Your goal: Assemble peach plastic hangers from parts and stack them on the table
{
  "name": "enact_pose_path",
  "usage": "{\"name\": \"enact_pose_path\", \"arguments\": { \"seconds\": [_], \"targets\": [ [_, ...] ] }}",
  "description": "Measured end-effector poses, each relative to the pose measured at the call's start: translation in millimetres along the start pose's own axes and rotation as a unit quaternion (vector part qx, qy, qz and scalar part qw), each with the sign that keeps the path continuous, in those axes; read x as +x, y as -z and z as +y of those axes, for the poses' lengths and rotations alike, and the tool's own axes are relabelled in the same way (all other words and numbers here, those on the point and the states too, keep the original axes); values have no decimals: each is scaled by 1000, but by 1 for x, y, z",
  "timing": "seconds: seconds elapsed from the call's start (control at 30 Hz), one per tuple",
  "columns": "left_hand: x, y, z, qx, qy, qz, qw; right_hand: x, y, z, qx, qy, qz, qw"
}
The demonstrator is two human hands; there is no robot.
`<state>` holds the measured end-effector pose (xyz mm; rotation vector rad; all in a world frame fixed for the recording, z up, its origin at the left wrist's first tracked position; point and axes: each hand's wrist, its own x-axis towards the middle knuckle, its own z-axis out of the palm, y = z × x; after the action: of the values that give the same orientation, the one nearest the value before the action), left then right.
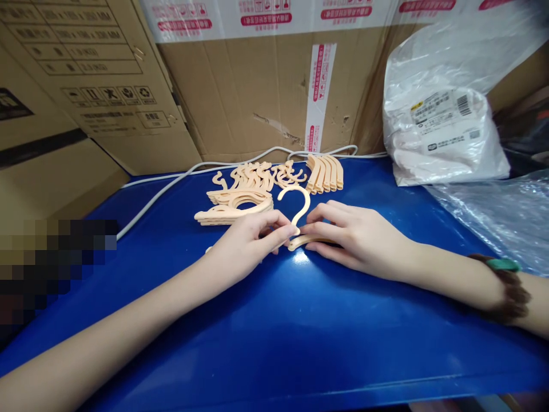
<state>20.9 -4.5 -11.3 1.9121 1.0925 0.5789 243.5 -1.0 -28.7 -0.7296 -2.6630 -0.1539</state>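
Note:
Thumb and fingers of my left hand (257, 234) pinch the lower end of a cream plastic hanger hook (305, 201), which stands upright with its curve at the top. A hanger arm (315, 237) lies in the fingers of my right hand (360, 237), its tip close to the hook's base; whether the two touch I cannot tell. Another cream piece shows a little beyond my left wrist, mostly hidden. Just behind my left hand is a stack of folded hangers (234, 213). Loose hooks (253, 176) and a row of curved hanger arms (326, 173) lie farther back.
Everything lies on a blue table (300, 337). Cardboard boxes (257, 97) stand along the back and left, with a white cable (189, 171) in front of them. A white plastic bag (441, 126) with a label sits at the back right, beside clear plastic wrap (506, 212).

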Motion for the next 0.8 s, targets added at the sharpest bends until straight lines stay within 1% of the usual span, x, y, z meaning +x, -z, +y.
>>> {"name": "enact_pose_path", "arguments": {
  "seconds": [0.13,0.27,0.4,0.53,0.63,0.73,0.8],
  "targets": [
    [1,1,3,-104,79,-16,991,1,0,-1,-33,2,-17,999],
    [3,3,2,-181,127,-19,975,3,-1,-2,-22,-4,-32,999],
    [4,3,2,-232,154,-1,961,3,-2,-1,-6,-4,-33,999],
    [2,3,4,-268,165,-13,949,1,-1,-4,-6,-10,-25,1000],
    [-1,2,4,-295,169,-19,940,0,1,-6,10,-38,-25,999],
    [-2,2,4,-302,177,-24,936,-1,3,-6,34,-75,-45,996],
    [-2,2,5,-299,187,-24,936,-1,3,-6,30,-100,-57,993]
  ]
}}
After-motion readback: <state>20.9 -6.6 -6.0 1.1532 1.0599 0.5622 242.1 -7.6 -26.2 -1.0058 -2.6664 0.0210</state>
